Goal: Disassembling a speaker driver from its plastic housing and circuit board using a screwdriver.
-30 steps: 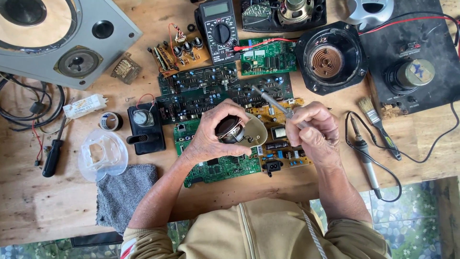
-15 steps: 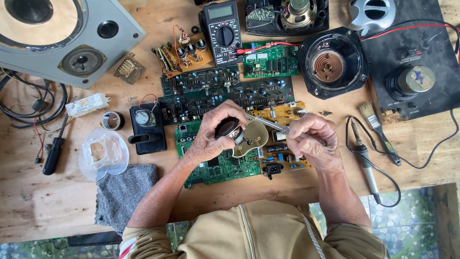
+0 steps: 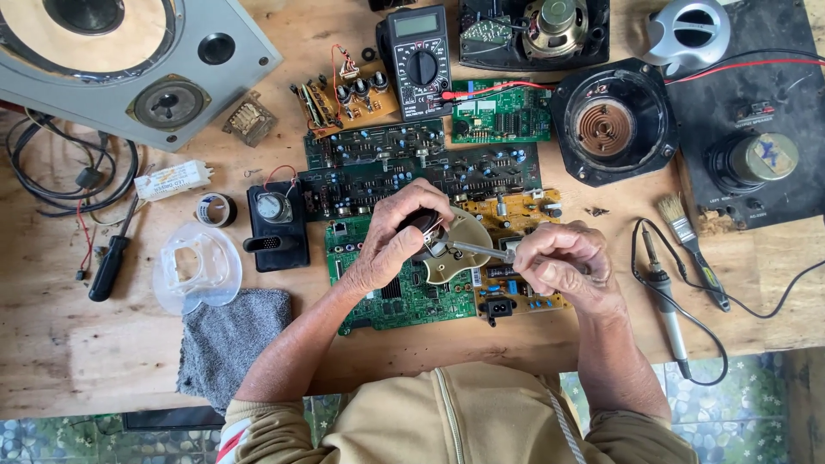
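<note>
Both hands meet over the middle of the wooden tabletop (image 3: 51, 344). Left hand (image 3: 391, 245) is closed around a small round speaker part (image 3: 455, 249) with a tan, cream-coloured face and a dark back, holding it just above the circuit boards. Right hand (image 3: 559, 262) is closed on a slim metal tool (image 3: 481, 250), whose tip touches the tan face near the left fingers.

Largest on the tabletop is the grey speaker cabinet (image 3: 103, 94) at the far left corner, tilted, with a big pale cone and two smaller drivers. A black panel (image 3: 730, 94) with a round driver lies at the far right, and a black round speaker basket (image 3: 614, 125) with a copper coil sits just beside it. Dark and green circuit boards (image 3: 404, 163) are spread beneath the hands, a yellow board (image 3: 516, 206) among them. A grey cloth (image 3: 228, 335) lies near the front edge, left of the left forearm, touching a clear plastic cover (image 3: 198, 266). A black multimeter (image 3: 417, 60) stands at the far edge with a red lead running right. A soldering iron (image 3: 666, 301) and a paintbrush (image 3: 687, 245) lie right of the right hand. A black-handled screwdriver (image 3: 107, 262) and a small tape roll (image 3: 215, 209) lie at the left.
</note>
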